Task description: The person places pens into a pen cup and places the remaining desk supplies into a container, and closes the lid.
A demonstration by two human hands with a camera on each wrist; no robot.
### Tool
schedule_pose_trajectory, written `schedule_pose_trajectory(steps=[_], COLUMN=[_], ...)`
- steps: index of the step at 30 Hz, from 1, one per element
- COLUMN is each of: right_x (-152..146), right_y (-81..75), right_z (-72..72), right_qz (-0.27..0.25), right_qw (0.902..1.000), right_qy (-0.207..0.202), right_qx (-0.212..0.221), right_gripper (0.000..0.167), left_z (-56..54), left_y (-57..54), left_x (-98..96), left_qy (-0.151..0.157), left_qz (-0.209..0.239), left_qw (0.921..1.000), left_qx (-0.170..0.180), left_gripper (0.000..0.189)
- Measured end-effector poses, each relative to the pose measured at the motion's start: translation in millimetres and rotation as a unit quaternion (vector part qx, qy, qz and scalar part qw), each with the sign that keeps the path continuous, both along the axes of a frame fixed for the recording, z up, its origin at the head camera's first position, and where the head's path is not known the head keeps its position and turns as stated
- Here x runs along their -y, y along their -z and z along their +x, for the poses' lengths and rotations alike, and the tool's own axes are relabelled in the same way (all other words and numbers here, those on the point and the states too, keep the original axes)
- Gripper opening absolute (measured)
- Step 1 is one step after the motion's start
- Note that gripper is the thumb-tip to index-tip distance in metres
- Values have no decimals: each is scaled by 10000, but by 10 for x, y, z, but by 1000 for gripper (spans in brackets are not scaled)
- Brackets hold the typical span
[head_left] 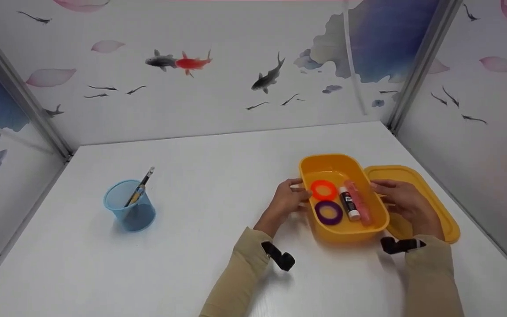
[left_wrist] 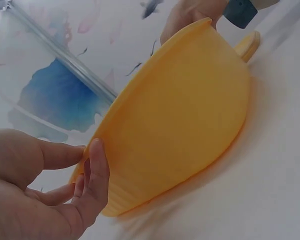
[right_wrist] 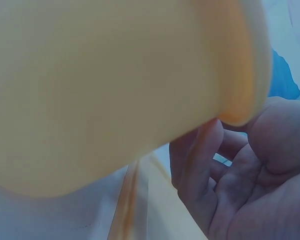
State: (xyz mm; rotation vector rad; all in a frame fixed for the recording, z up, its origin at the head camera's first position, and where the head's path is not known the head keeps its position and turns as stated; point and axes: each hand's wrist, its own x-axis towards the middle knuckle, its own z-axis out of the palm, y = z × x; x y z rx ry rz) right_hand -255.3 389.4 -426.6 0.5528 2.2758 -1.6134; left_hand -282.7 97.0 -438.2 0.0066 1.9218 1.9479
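Observation:
A yellow plastic box [head_left: 346, 235] is held between both hands on the right of the table. My left hand [head_left: 285, 202] pinches its left rim, thumb above and fingers under the edge, as the left wrist view shows. At the opposite side my right hand [head_left: 405, 202] grips the rim, with its fingers against the outer wall [right_wrist: 140, 100]. Inside lie an orange ring [head_left: 314, 190], a purple ring [head_left: 319, 213], a glue stick [head_left: 349, 203] with a white cap, and a long translucent pink piece [head_left: 359, 203]. The box's underside sits close over the table.
A yellow lid [head_left: 445, 215] lies on the table to the right, partly behind the box and right hand. On the left stands a blue translucent cup [head_left: 134, 218] with pens [head_left: 145, 181] in it. Printed panels [head_left: 218, 105] enclose the table's back and sides.

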Motion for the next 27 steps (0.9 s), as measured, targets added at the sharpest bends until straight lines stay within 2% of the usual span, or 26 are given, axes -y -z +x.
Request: schedule_pose_trajectory(steps=[8,13,16,23,27], right_x=[-36,-89,-143,-399,-591], right_y=[36,37,7,-113,-161], right_z=[-28,-43,-36,26,94], right_qz=[106,408,562,838,1017], right_qw=[9991,9962,9939,9867,9841], right_qy=[-379,-732,-868,-999,-1054], right_qx=[-162,-239,-375,-971,-1001], right_gripper=[93,91,87,92,91], left_z=[-5,-8,-5,0,-2], left_y=[16,39,51,57,58], left_x=[-14,-10,-10,7,6], left_qy=[-82,-56,-39,-17,-14], left_qz=[75,96,111,167,142], left_qw=[9999,9997,9997,9997,9997], left_qx=[101,212,204,204,207], left_gripper=[51,51,51,52,53])
